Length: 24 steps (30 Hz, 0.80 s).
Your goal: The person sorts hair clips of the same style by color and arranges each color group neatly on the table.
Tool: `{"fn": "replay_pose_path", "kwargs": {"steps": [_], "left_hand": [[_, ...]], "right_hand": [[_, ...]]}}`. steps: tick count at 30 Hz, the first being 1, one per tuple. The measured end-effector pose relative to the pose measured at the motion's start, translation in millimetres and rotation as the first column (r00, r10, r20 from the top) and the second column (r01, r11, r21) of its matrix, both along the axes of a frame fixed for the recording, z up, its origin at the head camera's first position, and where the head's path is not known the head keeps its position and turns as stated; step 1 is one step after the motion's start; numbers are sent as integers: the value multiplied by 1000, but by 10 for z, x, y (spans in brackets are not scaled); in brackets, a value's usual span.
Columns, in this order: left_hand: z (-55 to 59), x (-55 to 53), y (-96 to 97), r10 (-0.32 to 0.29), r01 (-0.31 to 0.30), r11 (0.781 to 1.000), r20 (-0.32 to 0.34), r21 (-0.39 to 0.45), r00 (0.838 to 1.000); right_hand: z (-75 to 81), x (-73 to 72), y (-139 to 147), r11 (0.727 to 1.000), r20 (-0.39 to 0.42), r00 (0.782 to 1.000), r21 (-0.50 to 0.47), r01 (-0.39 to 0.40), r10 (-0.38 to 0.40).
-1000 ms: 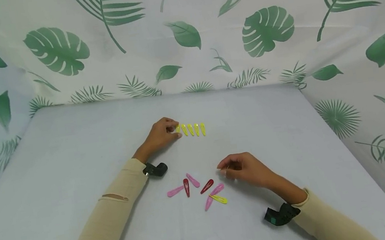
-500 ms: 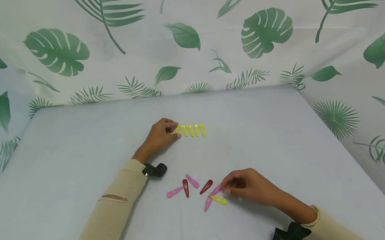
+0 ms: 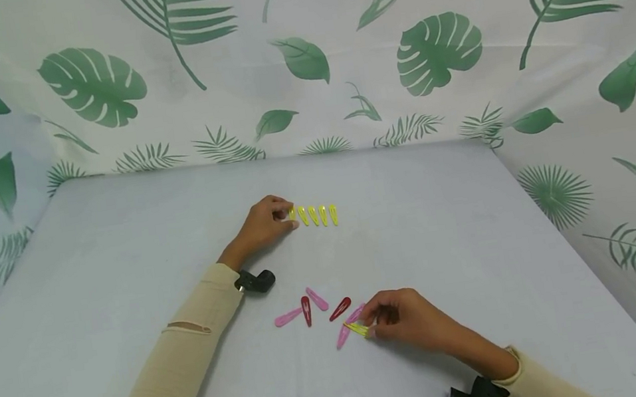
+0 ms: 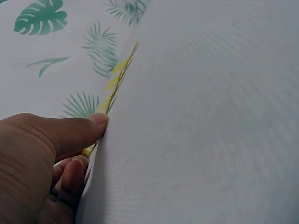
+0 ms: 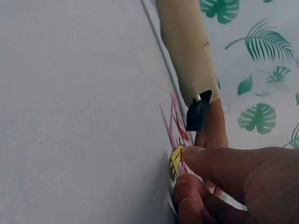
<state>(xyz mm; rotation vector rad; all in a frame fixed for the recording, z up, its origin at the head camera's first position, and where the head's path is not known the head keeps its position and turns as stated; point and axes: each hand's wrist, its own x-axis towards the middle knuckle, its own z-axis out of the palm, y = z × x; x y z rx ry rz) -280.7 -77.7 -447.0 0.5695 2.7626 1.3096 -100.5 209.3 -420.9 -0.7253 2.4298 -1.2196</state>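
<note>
At the far side of the table, several yellow snap hair clips [image 3: 313,216] stand side by side in a row. My left hand [image 3: 264,224] holds the leftmost clip [image 3: 292,213] between thumb and fingertips, which partly cover it. Nearer to me, my right hand [image 3: 409,317] pinches the outer end of a loose yellow hair clip [image 3: 357,329]. That clip lies across pink clips [image 3: 342,337] and its other end still points left. In the right wrist view the yellow clip [image 5: 176,159] shows at the thumb tip, partly hidden by the fingers.
Left of the right hand lie more pink clips [image 3: 317,299] and two red clips [image 3: 307,312], loosely scattered. The pale table [image 3: 174,204] ends at a leaf-printed cloth [image 3: 359,52] behind and at the sides. A black camera [image 3: 256,282] sits on the left wrist.
My right hand has come down and left from beside the pile, and its fingers now pinch the loose yellow hair clip. The left hand has stayed at the row.
</note>
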Motion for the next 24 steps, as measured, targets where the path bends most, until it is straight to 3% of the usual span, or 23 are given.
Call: {"fn": "replay_pose_path", "kwargs": {"steps": [8, 17, 24], "left_hand": [[4, 5, 17, 2, -2, 1000, 8, 1, 1000], [16, 19, 22, 1, -1, 1000, 7, 10, 1000], [-5, 5, 0, 4, -4, 1000, -7, 6, 1000]], "right_hand": [[-1, 8, -38, 999, -70, 997, 51, -6, 10], [0, 3, -69, 991, -116, 992, 111, 70, -57], [-18, 23, -115, 995, -139, 990, 93, 27, -13]]}}
